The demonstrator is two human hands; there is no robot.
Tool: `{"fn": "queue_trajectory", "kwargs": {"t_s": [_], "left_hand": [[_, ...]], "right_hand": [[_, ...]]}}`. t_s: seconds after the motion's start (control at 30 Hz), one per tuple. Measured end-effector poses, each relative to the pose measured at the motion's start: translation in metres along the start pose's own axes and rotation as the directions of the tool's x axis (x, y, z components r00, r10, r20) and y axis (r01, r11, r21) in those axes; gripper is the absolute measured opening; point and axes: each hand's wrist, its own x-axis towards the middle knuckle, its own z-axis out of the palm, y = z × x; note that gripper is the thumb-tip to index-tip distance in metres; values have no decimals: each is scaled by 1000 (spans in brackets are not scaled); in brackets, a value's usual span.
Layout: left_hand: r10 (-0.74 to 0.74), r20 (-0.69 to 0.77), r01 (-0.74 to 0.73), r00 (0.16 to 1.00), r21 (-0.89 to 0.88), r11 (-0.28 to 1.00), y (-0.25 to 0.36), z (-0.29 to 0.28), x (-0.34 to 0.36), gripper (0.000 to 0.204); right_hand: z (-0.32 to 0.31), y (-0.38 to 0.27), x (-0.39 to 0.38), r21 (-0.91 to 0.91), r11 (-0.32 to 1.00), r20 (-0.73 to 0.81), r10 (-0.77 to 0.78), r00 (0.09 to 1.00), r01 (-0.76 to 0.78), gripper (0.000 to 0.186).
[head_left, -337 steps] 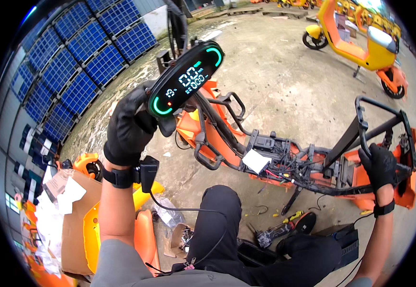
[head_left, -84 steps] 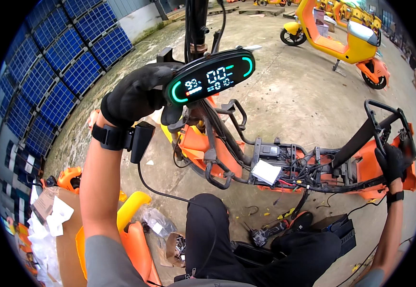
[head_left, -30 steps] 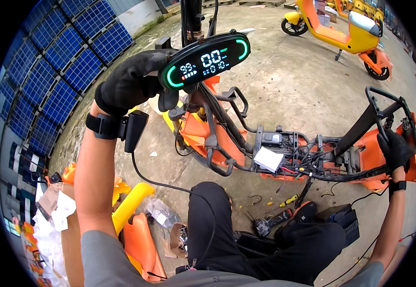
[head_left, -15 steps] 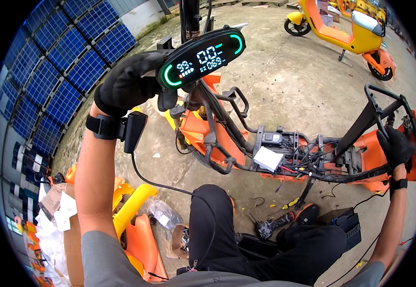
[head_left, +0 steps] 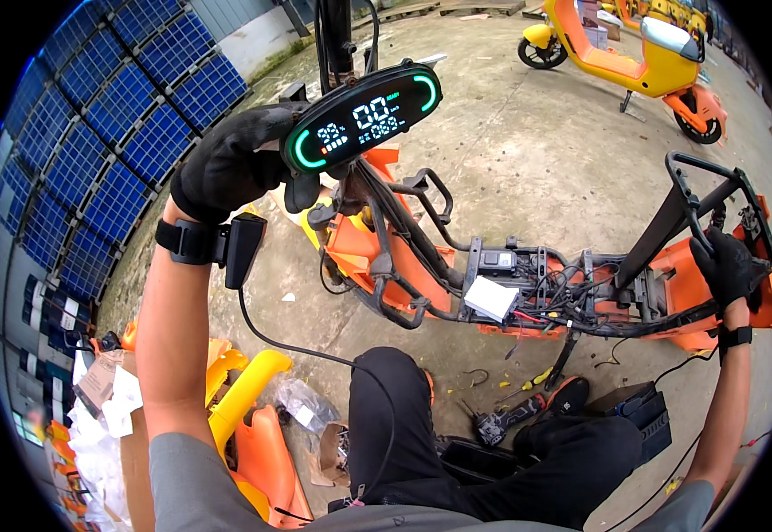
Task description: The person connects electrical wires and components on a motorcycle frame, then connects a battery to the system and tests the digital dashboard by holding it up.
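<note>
My left hand (head_left: 239, 160), in a black glove, is closed on the left end of a dark oval scooter display (head_left: 364, 118). The display glows with white digits and green arcs at its ends. Before me stands the bared scooter frame (head_left: 483, 293), black tubing with orange panels. My right hand (head_left: 728, 271), also gloved, grips the frame's rear end beside an orange rear panel (head_left: 763, 301); its fingertips are partly hidden. Wiring (head_left: 563, 288) runs along the frame's middle, where a white box-like piece (head_left: 490, 299) lies.
By my feet lie a cordless drill (head_left: 505, 420) and a screwdriver (head_left: 536, 379). Yellow and orange body panels (head_left: 257, 381) and a carton (head_left: 137, 461) are at the left. A whole yellow scooter (head_left: 661, 66) stands far right. Blue caged containers (head_left: 120, 115) are stacked far left.
The view has shifted slightly, and the display sits a little lower and further left in it. Both hands keep their holds.
</note>
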Motion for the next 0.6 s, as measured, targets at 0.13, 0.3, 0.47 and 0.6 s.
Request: {"fn": "queue_trajectory", "kwargs": {"t_s": [0.13, 0.3, 0.47, 0.6], "left_hand": [[-65, -3, 64, 998, 151, 986, 6, -5, 1, 41], [1, 94, 8, 996, -94, 996, 9, -8, 2, 56], [-1, 114, 3, 993, -18, 1000, 18, 3, 9, 46], [-248, 197, 298, 949, -292, 909, 37, 15, 23, 33]], "right_hand": [[0, -1, 0, -34, 999, 17, 14, 1000, -13, 29], [-1, -4, -1, -35, 999, -29, -3, 1000, 2, 36], [-2, -6, -1, -13, 1000, -23, 11, 1000, -11, 42], [-2, -7, -1, -28, 1000, -33, 7, 999, -8, 43]]}}
